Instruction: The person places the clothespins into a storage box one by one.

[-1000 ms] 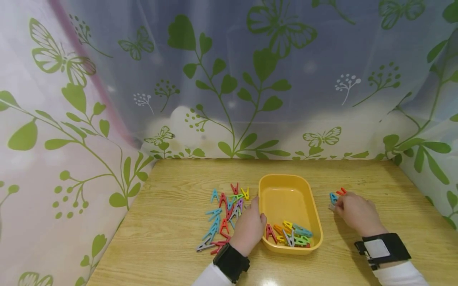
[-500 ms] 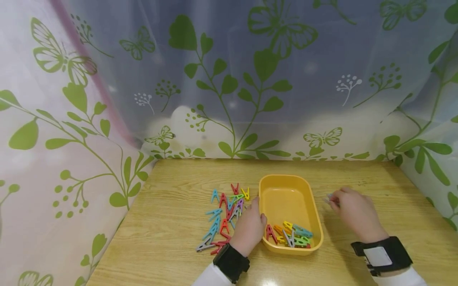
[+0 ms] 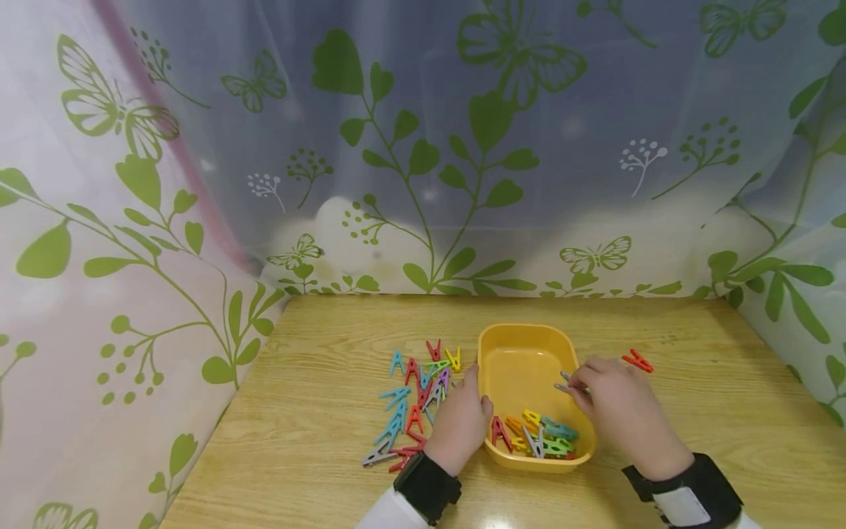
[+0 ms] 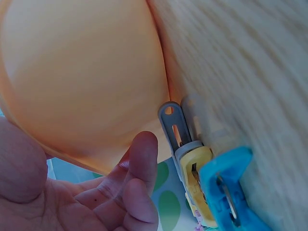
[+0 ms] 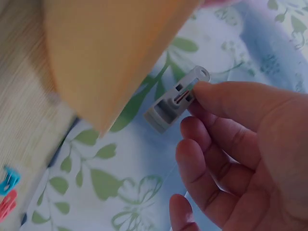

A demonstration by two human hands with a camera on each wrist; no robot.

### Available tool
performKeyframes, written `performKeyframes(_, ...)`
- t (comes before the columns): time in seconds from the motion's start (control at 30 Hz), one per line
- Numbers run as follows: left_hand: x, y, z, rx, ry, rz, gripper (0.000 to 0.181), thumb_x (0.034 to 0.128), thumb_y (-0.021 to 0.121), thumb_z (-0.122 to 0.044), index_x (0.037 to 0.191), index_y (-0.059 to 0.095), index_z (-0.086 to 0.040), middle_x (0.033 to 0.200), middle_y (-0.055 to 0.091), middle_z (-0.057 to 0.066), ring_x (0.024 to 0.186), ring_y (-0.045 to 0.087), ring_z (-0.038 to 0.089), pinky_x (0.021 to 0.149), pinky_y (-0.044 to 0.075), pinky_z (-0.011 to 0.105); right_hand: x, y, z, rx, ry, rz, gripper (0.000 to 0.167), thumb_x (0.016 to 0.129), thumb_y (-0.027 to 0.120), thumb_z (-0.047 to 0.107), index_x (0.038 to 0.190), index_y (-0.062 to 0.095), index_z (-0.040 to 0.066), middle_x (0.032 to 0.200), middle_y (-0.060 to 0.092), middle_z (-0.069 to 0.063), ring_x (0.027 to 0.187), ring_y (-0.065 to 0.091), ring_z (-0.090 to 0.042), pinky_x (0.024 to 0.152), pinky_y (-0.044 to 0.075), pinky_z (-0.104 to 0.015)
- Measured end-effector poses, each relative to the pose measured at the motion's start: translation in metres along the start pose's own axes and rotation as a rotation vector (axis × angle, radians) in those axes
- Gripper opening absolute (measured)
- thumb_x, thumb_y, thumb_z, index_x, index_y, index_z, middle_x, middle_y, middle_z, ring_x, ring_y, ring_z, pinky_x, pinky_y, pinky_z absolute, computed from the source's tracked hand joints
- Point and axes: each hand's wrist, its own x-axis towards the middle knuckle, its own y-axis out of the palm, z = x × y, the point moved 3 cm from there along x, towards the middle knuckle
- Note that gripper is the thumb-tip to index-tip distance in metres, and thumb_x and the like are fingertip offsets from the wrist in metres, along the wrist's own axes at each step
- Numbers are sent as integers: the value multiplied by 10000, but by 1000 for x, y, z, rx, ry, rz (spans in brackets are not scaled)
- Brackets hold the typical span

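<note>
A yellow plastic tub [image 3: 529, 375] stands on the table with several coloured clothespins [image 3: 535, 433] at its near end. My left hand [image 3: 460, 422] grips its left rim, thumb over the edge and fingers along the outer wall [image 4: 86, 86]. My right hand [image 3: 624, 408] pinches a grey clothespin [image 5: 178, 101] between thumb and forefinger, above the tub's right rim. To the right lies a red clothespin [image 3: 637, 360]; a blue clothespin [image 5: 8, 180] beside it shows only in the right wrist view.
Left of the tub, close to my left hand, many loose clothespins [image 3: 396, 397] in red, blue, grey, green, yellow and purple are spread out. A patterned curtain [image 3: 423, 184] closes off the wooden table's [image 3: 297, 441] back and sides.
My right hand has picked up the grey clothespin from the table on the right and carried it left to the tub's rim. The left hand and tub have stayed put.
</note>
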Motion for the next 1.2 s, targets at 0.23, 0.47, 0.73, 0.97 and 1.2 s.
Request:
performKeyframes(0.23, 0, 1, 1, -2, 4, -9, 537, 1019, 614, -126, 1495, 434, 46, 1263, 685, 230, 1012, 721, 341, 808, 597, 449, -6, 7, 27, 5, -66, 15, 183, 768, 918, 196, 780, 736, 179, 790, 605, 83, 697, 582, -106, 646, 467, -379)
performKeyframes(0.47, 0, 0, 1, 2, 3, -7, 539, 1025, 606, -134, 1501, 429, 45, 1268, 685, 227, 1027, 720, 334, 817, 597, 441, -11, 16, 43, 13, -138, 80, 240, 762, 919, 277, 750, 679, 277, 776, 557, 157, 690, 548, -48, 647, 413, -325)
performKeyframes(0.73, 1, 1, 1, 9, 17, -20, 532, 1018, 610, -128, 1489, 441, 54, 1223, 699, 231, 965, 729, 336, 755, 594, 428, -13, 23, 52, 32, -196, 129, 235, 766, 912, 305, 744, 680, 283, 773, 540, 172, 700, 557, -47, 656, 421, -314)
performKeyframes(0.97, 0, 1, 1, 12, 6, -8, 537, 1023, 607, -135, 1497, 433, 49, 1234, 696, 229, 990, 729, 334, 779, 598, 432, -14, 25, 54, 81, -206, 181, 214, 784, 899, 287, 744, 688, 289, 763, 531, 181, 691, 546, -40, 638, 367, -279)
performKeyframes(1.2, 1, 3, 2, 13, 13, -19, 538, 1021, 611, -137, 1492, 435, 54, 1183, 709, 223, 940, 733, 323, 730, 595, 415, -14, 27, 54, 106, -213, 202, 194, 777, 905, 260, 763, 712, 269, 770, 547, 174, 697, 538, -37, 636, 349, -268)
